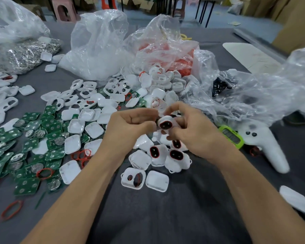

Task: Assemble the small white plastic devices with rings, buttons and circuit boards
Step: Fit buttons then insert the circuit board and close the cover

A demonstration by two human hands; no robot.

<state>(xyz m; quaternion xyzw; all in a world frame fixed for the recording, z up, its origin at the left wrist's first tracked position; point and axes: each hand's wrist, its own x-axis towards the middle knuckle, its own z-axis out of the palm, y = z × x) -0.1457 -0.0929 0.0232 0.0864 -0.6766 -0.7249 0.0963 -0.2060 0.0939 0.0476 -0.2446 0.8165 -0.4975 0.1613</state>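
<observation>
Head view: both hands meet above the grey table (165,217) around one small white device (165,123), whose face shows a red ring around a dark oval. The left hand (130,124) has its fingers curled and pinches the device at its left edge. The right hand (192,131) wraps thumb and fingers round its right side, so both hands are grasping it. Motion blur hides the fingertips' exact hold.

Just below the device lie three more white pieces with red-ringed dark ovals (174,154). Further below it sits a white front shell (133,177) with two cut-outs. Left of the device spread plain white covers (93,129), and beyond them green circuit boards (32,143). Loose red rings (81,154) lie below and left of the device. Behind the device stand crumpled clear plastic bags (99,46). Right of the device rest a green timer (231,136) and a white controller (264,147).
</observation>
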